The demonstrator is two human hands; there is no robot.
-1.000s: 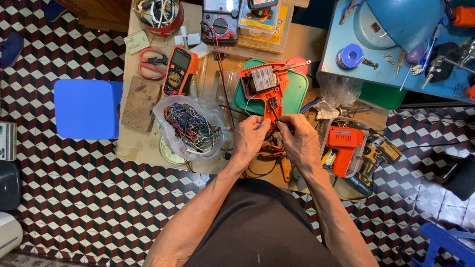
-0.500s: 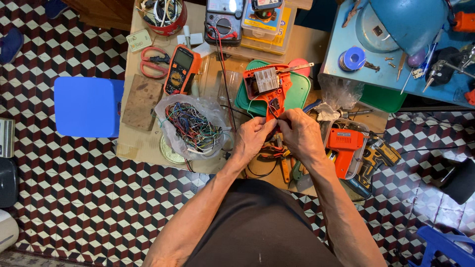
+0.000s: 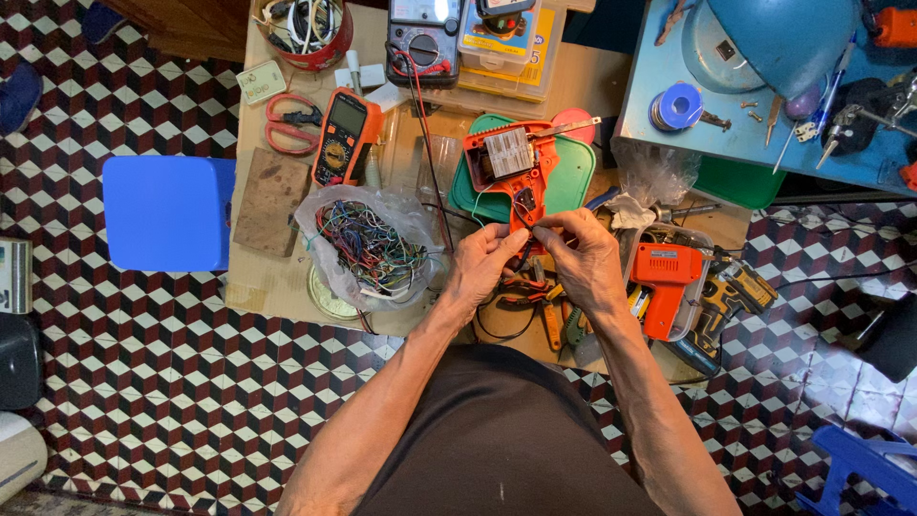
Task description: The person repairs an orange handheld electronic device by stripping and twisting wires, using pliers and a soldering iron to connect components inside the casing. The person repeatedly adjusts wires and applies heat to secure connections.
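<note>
An opened orange tool housing (image 3: 516,167) with a grey metal block inside lies on a green lid (image 3: 571,177) on the workbench. My left hand (image 3: 482,263) and my right hand (image 3: 583,253) meet at its lower end. The fingertips of both pinch thin wires that come out of the housing. What exactly sits between the fingertips is too small to tell. A clear bag of coloured wire scraps (image 3: 368,248) lies just left of my left hand.
An orange multimeter (image 3: 342,139), red scissors (image 3: 287,124) and a wooden block (image 3: 270,201) lie at the left. An orange soldering gun (image 3: 666,282) and a drill (image 3: 726,296) rest at the right. Pliers (image 3: 549,311) lie under my hands. A blue stool (image 3: 167,212) stands left of the bench.
My hands have stayed at the housing's lower end with only small finger movements. The view has shifted slightly.
</note>
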